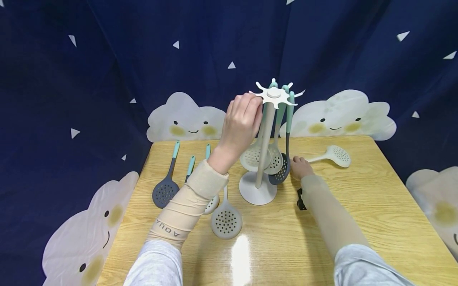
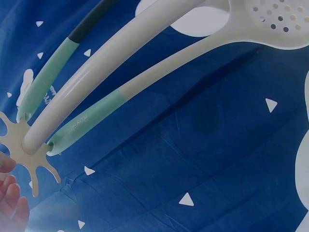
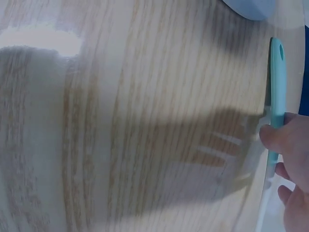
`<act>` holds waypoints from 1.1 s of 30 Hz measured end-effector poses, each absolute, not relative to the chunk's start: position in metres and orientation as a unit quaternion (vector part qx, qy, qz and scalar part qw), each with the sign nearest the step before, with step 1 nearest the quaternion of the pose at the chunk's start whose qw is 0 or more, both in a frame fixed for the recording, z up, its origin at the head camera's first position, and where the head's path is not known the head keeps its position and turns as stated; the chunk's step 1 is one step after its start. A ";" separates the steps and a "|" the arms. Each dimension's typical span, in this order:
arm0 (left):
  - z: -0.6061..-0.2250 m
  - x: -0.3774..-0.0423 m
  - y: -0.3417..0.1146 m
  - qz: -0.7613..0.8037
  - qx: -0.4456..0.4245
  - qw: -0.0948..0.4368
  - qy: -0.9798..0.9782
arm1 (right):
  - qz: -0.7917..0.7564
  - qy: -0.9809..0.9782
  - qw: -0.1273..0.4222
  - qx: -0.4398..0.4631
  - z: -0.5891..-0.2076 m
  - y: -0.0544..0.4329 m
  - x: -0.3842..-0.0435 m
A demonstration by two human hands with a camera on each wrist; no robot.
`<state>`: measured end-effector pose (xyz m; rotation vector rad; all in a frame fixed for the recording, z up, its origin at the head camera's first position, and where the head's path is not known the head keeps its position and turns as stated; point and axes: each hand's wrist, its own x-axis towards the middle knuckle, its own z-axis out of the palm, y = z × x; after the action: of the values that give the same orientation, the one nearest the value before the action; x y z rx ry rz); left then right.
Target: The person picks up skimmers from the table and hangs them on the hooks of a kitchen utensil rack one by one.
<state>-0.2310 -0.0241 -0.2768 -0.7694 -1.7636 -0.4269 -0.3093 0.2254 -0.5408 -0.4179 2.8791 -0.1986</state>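
A white utensil stand [image 1: 265,151] has a round base and a star-shaped top with hooks. My left hand [image 1: 241,119] holds the left side of that top; in the left wrist view its thumb and fingertips [image 2: 10,198] show beside the hooks. Two pale skimmers [image 1: 252,158] and a dark skimmer [image 1: 280,174] hang from the stand by turquoise handles. To the right of the base, my right hand [image 1: 300,167] pinches the turquoise handle [image 3: 277,87] of a white slotted skimmer [image 1: 339,156] lying on the table, its head pointing right.
On the left side of the wooden table [image 1: 286,246] lie a dark skimmer [image 1: 166,192], a pale skimmer [image 1: 226,222] and more turquoise-handled utensils [image 1: 191,165], partly behind my left forearm. A dark blue curtain [image 1: 200,51] with clouds hangs behind the table.
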 end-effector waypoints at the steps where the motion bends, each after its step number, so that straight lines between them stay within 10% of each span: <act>1: -0.277 -0.231 -0.024 -0.181 -0.325 0.553 -0.746 | -0.067 0.982 0.107 -0.143 -0.541 0.225 -0.309; 19: -0.276 -0.232 -0.025 -0.178 -0.317 0.550 -0.752 | -0.054 0.982 0.032 -0.181 -0.548 0.233 -0.301; 33: -0.277 -0.231 -0.023 -0.179 -0.319 0.548 -0.753 | -0.112 0.948 -0.144 -0.259 -0.540 0.251 -0.310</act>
<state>-0.2311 -0.0235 -0.2767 -0.7548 -1.7835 -0.4250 -0.3104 0.2508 -0.5398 -0.8991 3.2882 -0.3896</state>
